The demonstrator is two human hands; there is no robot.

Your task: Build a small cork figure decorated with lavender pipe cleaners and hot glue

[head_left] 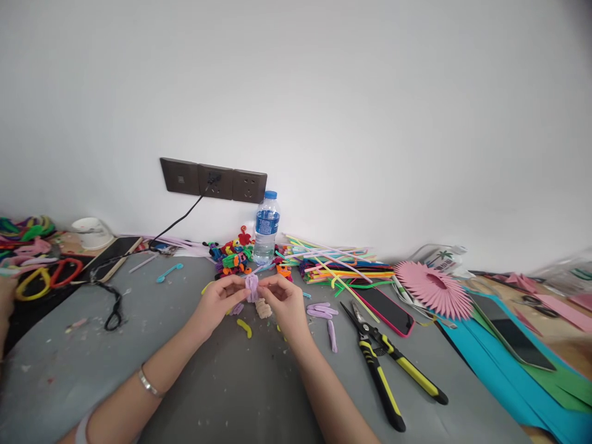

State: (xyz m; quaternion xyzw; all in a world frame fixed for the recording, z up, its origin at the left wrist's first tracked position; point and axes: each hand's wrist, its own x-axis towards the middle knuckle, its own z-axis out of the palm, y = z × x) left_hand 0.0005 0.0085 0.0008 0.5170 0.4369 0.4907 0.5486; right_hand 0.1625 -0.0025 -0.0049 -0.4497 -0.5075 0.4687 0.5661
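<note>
The left hand (215, 302) is angling in from the lower left, the right hand (285, 303) from the lower right, both meeting above the bench (222, 394). Each is pinching narrowly, thumb against fingers, holding a lilac piece (251, 287) between them. A beige piece (263, 309) is showing just below; shears (365, 332) are lying farther right.

Between the two forearms, the grey mat (226, 394) gives a wide passage toward the near side, and at the left of the left hand (215, 303) another way goes until the black cord (115, 308). Behind the hands, the water bottle (267, 229), the pile of coloured stems (345, 264) and the wall (351, 123) block the path; at the right of the right hand (284, 303), the yellow-black cutters (393, 364) lie with spread handles, near the pink-edged phone (387, 310).
</note>
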